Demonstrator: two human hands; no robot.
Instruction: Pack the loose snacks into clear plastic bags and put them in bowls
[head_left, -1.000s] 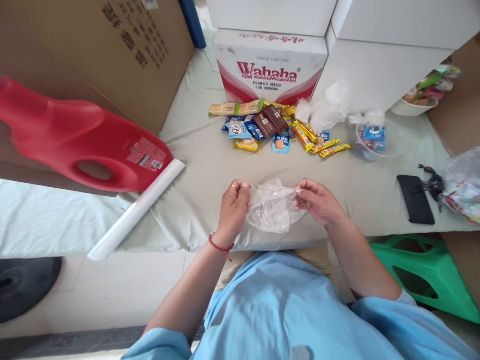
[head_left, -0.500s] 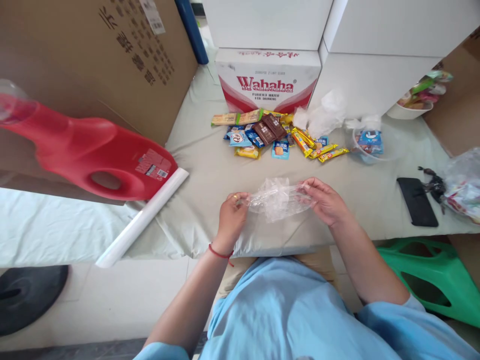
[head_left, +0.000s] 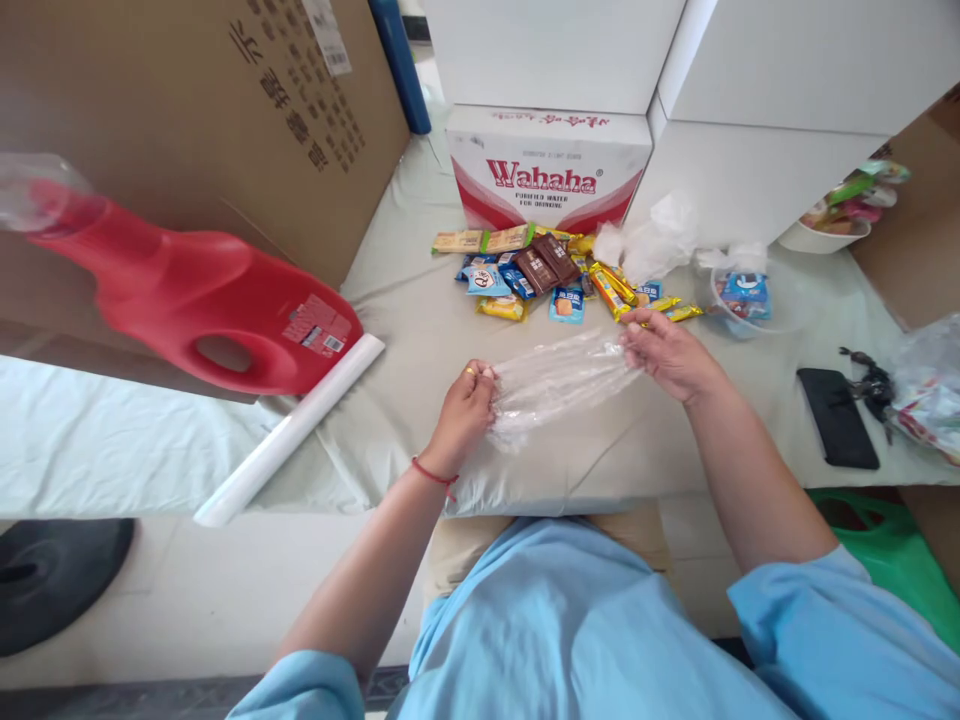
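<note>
A clear plastic bag [head_left: 559, 385] is stretched between my two hands above the cloth-covered table [head_left: 420, 440]. My left hand [head_left: 466, 405] pinches its left end, fingers closed. At the upper right end, my right hand [head_left: 667, 352] grips the film between thumb and fingers. Just beyond the bag lies a pile of wrapped snacks: brown packets [head_left: 546, 262], blue packets [head_left: 567, 304], and yellow sticks [head_left: 611, 290] close to my right fingertips. Crumpled clear plastic [head_left: 660, 240] rests behind the yellow sticks.
A red jug [head_left: 225, 300] and a white roll [head_left: 292, 430] lie left, beside a large cardboard box [head_left: 187, 110]. Behind the snacks stands a Wahaha carton [head_left: 551, 175]. To the right are a clear tub [head_left: 780, 310], a black phone [head_left: 836, 415], keys [head_left: 874, 385] and a green stool [head_left: 900, 550].
The bunched plastic bag is now pulled out longer and slanted. My right hand has moved up and right, while my left hand has shifted slightly up. The view has shifted a little.
</note>
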